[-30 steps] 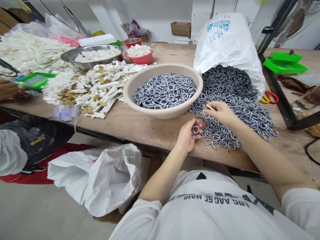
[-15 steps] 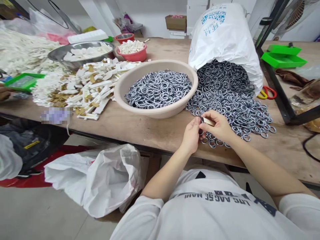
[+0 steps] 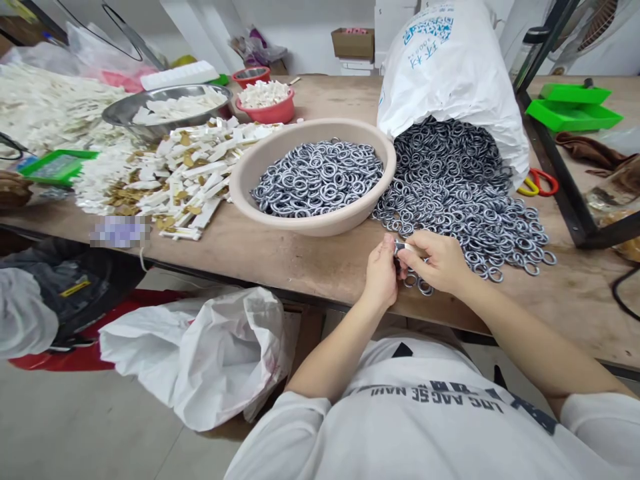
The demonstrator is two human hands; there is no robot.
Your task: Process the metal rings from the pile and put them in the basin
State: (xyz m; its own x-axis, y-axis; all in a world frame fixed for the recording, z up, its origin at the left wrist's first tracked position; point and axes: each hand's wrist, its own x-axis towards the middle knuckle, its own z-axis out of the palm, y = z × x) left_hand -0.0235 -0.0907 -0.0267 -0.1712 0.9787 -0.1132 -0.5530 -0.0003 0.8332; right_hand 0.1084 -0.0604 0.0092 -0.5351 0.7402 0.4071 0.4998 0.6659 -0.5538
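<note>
My left hand (image 3: 383,270) is closed on a metal ring (image 3: 399,247), mostly hidden by the fingers. Right against it, my right hand (image 3: 435,260) pinches a small white piece (image 3: 409,247) at the ring. Both hands are over the front edge of a loose pile of grey metal rings (image 3: 470,200), which spills from a white sack (image 3: 450,67) lying on its side. Left of the pile stands a beige basin (image 3: 310,225) holding many more rings.
White strips with gold-coloured pieces (image 3: 190,167) lie left of the basin, near a steel bowl (image 3: 117,113) and a red bowl (image 3: 267,115). Scissors (image 3: 545,181) and a black metal frame (image 3: 560,180) are at the right. White bags (image 3: 215,360) hang below the table edge.
My right hand has shifted slightly and now covers more of the white piece, bringing it closer against my left fingertips. The view has moved a little.
</note>
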